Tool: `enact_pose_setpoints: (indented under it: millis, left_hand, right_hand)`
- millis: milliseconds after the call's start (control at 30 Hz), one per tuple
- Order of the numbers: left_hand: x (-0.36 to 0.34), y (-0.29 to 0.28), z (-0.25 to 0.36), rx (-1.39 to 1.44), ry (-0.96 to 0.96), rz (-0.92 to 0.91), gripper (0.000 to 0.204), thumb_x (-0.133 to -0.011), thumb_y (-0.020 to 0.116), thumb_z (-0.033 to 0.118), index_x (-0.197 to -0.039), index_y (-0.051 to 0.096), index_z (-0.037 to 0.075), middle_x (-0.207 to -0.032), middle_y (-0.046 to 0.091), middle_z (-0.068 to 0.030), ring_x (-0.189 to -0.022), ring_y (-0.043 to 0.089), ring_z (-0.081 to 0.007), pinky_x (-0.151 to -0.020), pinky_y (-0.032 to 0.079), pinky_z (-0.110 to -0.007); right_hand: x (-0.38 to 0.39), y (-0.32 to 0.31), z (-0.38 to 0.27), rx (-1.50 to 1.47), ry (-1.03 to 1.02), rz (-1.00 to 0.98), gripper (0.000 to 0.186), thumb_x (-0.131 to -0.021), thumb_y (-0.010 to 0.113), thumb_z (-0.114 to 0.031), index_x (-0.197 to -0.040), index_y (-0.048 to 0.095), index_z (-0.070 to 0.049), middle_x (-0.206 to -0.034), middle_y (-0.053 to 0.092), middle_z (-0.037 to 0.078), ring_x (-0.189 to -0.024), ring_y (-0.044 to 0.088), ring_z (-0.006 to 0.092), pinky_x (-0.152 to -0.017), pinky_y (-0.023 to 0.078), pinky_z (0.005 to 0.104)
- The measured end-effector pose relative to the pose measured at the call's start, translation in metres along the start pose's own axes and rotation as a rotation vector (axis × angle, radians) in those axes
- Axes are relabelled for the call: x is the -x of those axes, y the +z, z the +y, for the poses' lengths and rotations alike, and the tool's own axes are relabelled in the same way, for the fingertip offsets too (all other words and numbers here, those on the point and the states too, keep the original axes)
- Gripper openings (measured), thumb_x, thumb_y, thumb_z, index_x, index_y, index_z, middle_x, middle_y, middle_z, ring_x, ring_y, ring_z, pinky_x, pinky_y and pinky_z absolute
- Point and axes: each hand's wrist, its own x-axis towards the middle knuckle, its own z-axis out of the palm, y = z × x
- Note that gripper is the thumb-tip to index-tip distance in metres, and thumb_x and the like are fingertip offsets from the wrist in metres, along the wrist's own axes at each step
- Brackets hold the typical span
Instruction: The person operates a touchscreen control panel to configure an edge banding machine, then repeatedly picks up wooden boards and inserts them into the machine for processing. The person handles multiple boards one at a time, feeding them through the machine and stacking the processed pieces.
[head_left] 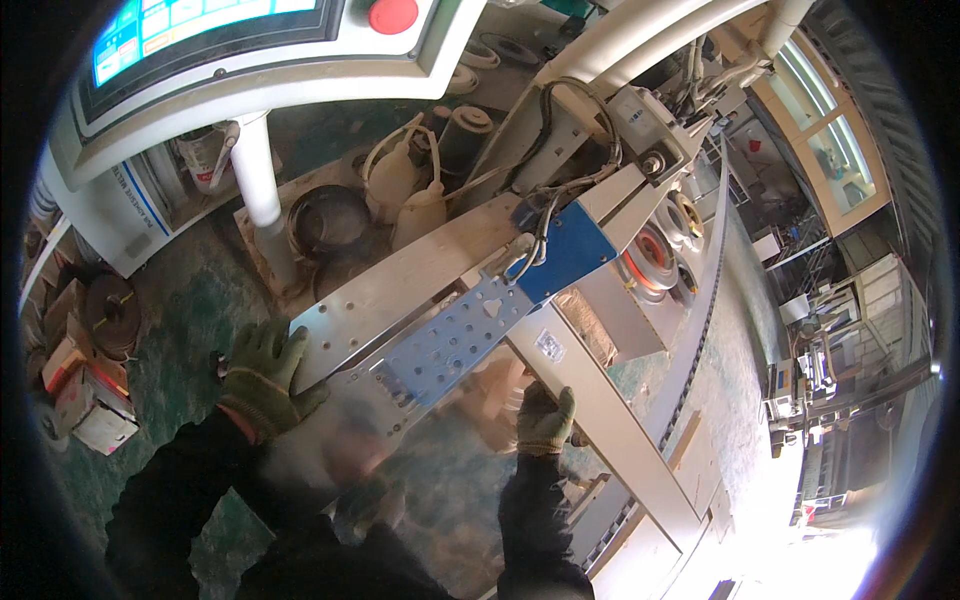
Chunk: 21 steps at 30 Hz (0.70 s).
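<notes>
My left hand [262,378], in a green work glove, rests at the near end of a pale metal beam [420,262] with drilled holes. Its thumb stands apart from the fingers, and part of the fingers lies out of sight. In a matching glove, my right hand [546,418] is closed at the edge of a long pale machine rail [610,410] that slants away to the lower right. Between the hands runs a grey-blue perforated plate [450,345], with a blue block [567,252] at its far end. Cables rise from a metal fitting [510,258] on the plate.
A control panel [270,88] with a lit screen and a red button [392,14] overhangs the upper left. Plastic jugs [420,210] and a round dark pan [330,222] stand behind the beam. Boxes [92,408] sit at the left; reels [652,258] lie beyond the rail.
</notes>
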Motion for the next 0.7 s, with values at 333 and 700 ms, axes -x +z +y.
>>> enact_pose_setpoints:
  millis: [333, 700]
  left_hand:
    - [0.014, 0.026, -0.013, 0.009, 0.019, 0.103, 0.076, -0.078, 0.081, 0.05, -0.132, 0.058, 0.002, -0.122, 0.056, -0.022, -0.111, 0.055, -0.0447, -0.097, 0.043, -0.057]
    - [0.01, 0.04, -0.021, 0.229, -0.121, -0.149, 0.075, -0.09, 0.078, 0.037, -0.151, 0.047, 0.008, -0.123, 0.062, -0.0199, -0.119, 0.056, -0.0415, -0.105, 0.046, -0.05]
  right_hand:
    - [-0.087, -0.01, -0.017, -0.106, -0.043, -0.08, 0.026, -0.104, 0.064, -0.03, -0.106, 0.069, -0.005, -0.095, 0.072, 0.007, -0.08, 0.065, 0.0198, -0.076, 0.056, 0.0358]
    - [0.17, -0.079, 0.127, 0.468, 0.354, -0.038, 0.017, -0.1, 0.063, -0.017, -0.109, 0.073, -0.008, -0.094, 0.072, 0.005, -0.077, 0.07, 0.0228, -0.065, 0.057, 0.0398]
